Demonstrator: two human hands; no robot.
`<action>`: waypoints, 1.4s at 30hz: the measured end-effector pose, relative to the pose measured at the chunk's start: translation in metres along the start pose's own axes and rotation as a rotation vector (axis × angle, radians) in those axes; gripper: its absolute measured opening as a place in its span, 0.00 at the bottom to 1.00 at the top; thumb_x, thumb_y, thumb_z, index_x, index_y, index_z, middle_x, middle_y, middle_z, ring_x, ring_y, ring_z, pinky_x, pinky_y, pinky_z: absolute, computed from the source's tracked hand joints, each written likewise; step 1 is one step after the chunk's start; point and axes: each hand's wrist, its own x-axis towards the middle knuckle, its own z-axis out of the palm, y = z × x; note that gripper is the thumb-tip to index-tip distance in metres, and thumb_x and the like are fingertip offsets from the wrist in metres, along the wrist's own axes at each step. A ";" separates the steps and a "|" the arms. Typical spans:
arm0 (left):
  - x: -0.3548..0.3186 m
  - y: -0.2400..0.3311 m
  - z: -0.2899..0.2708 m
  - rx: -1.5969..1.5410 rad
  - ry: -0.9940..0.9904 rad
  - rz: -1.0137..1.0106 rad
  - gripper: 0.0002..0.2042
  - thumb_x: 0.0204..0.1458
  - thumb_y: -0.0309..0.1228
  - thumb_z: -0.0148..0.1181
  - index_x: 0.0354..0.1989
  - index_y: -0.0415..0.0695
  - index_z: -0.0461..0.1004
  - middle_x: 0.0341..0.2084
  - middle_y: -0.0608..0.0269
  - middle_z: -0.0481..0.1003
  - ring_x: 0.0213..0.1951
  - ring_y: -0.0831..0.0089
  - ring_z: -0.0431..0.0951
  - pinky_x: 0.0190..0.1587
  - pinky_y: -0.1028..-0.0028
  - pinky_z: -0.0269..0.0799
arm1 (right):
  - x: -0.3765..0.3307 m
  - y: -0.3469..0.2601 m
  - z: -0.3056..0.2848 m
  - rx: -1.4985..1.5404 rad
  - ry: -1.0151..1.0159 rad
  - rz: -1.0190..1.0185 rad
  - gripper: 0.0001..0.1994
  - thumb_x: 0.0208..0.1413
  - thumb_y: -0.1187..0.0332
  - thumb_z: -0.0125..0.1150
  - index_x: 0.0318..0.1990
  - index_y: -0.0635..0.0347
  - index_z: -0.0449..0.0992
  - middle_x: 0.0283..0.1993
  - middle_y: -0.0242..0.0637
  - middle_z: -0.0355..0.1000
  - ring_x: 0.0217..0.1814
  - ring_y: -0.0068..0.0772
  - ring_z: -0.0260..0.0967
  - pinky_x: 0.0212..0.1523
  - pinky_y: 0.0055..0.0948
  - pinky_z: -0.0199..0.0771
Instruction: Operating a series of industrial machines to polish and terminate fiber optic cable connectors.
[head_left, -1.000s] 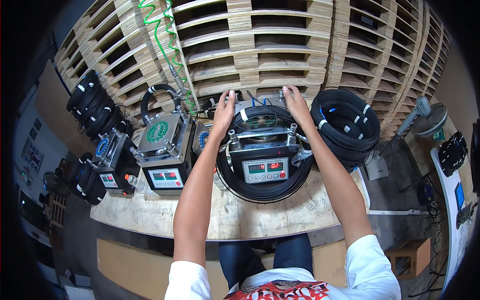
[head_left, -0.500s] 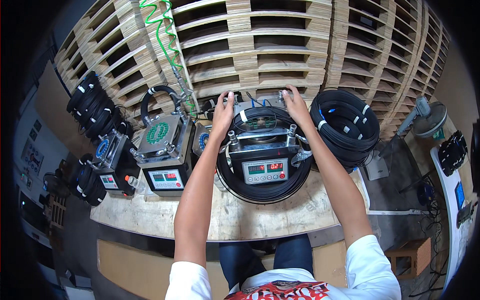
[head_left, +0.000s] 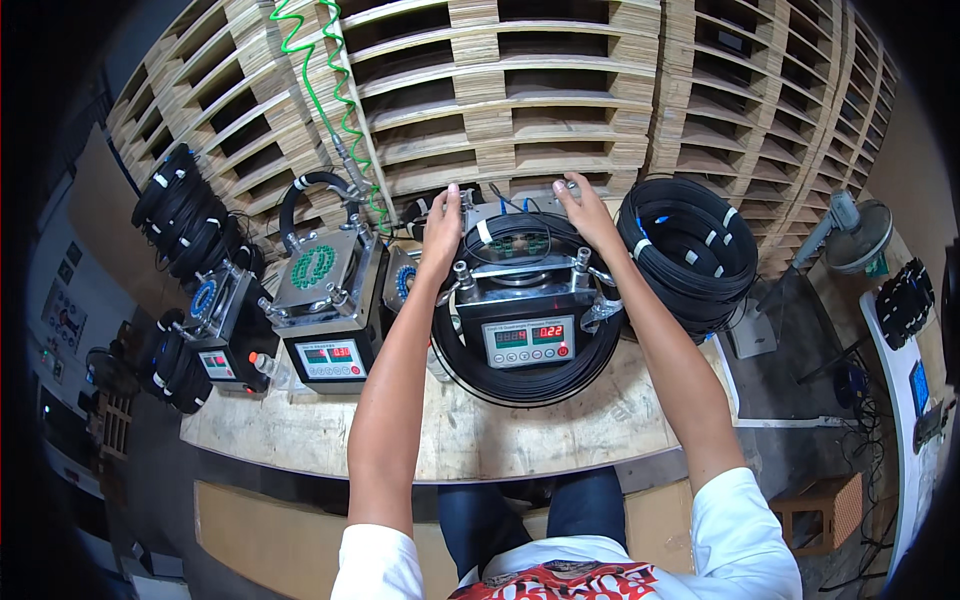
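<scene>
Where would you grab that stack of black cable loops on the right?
I'd probably hold the cable stack by opposite sides of its upper rim, coming from above: it is ring-shaped with its open middle facing up, leaving room to reach inside. Gripping near the white ties might keep loops together.

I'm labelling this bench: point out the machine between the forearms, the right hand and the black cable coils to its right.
Machine [head_left: 530, 342]: head view, front panel.
Right hand [head_left: 592, 217]: head view, back of hand.
Black cable coils [head_left: 704, 300]: head view, front outer wall.
</scene>
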 end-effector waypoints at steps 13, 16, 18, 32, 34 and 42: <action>0.000 -0.003 0.000 -0.001 -0.011 0.036 0.41 0.60 0.64 0.45 0.71 0.44 0.55 0.60 0.41 0.69 0.62 0.51 0.69 0.64 0.62 0.60 | -0.007 -0.017 -0.004 0.077 0.029 0.026 0.35 0.62 0.41 0.53 0.67 0.58 0.63 0.48 0.58 0.77 0.50 0.52 0.76 0.54 0.40 0.71; 0.005 -0.013 -0.006 0.016 0.019 0.060 0.40 0.61 0.64 0.44 0.71 0.44 0.56 0.61 0.41 0.69 0.63 0.52 0.69 0.64 0.62 0.60 | -0.009 -0.022 0.003 0.037 0.008 0.038 0.38 0.61 0.39 0.52 0.69 0.58 0.61 0.52 0.61 0.74 0.56 0.55 0.74 0.58 0.42 0.69; 0.008 -0.014 0.000 0.008 0.014 0.080 0.40 0.61 0.64 0.43 0.71 0.44 0.57 0.59 0.42 0.70 0.59 0.53 0.72 0.62 0.63 0.62 | -0.004 -0.012 0.000 0.006 0.021 0.018 0.38 0.61 0.39 0.52 0.70 0.57 0.60 0.51 0.61 0.75 0.55 0.54 0.75 0.58 0.41 0.70; -0.001 -0.007 -0.003 0.059 0.088 0.075 0.40 0.60 0.64 0.46 0.71 0.43 0.57 0.55 0.39 0.73 0.54 0.55 0.75 0.58 0.63 0.66 | -0.008 -0.020 -0.001 0.131 -0.045 0.036 0.34 0.65 0.45 0.54 0.70 0.57 0.59 0.37 0.48 0.76 0.39 0.34 0.74 0.44 0.31 0.73; -0.003 -0.003 -0.003 0.036 0.013 0.036 0.41 0.59 0.64 0.46 0.71 0.44 0.56 0.57 0.38 0.71 0.60 0.51 0.71 0.63 0.61 0.62 | -0.007 -0.020 -0.003 0.085 -0.028 0.054 0.35 0.64 0.44 0.54 0.69 0.58 0.60 0.41 0.53 0.77 0.41 0.38 0.76 0.46 0.33 0.74; 0.005 -0.009 -0.002 0.042 -0.004 0.036 0.39 0.61 0.64 0.43 0.70 0.44 0.58 0.61 0.39 0.68 0.64 0.50 0.67 0.64 0.61 0.60 | -0.008 -0.016 -0.003 0.028 -0.010 0.038 0.36 0.61 0.42 0.55 0.68 0.59 0.62 0.47 0.60 0.76 0.48 0.54 0.76 0.53 0.42 0.72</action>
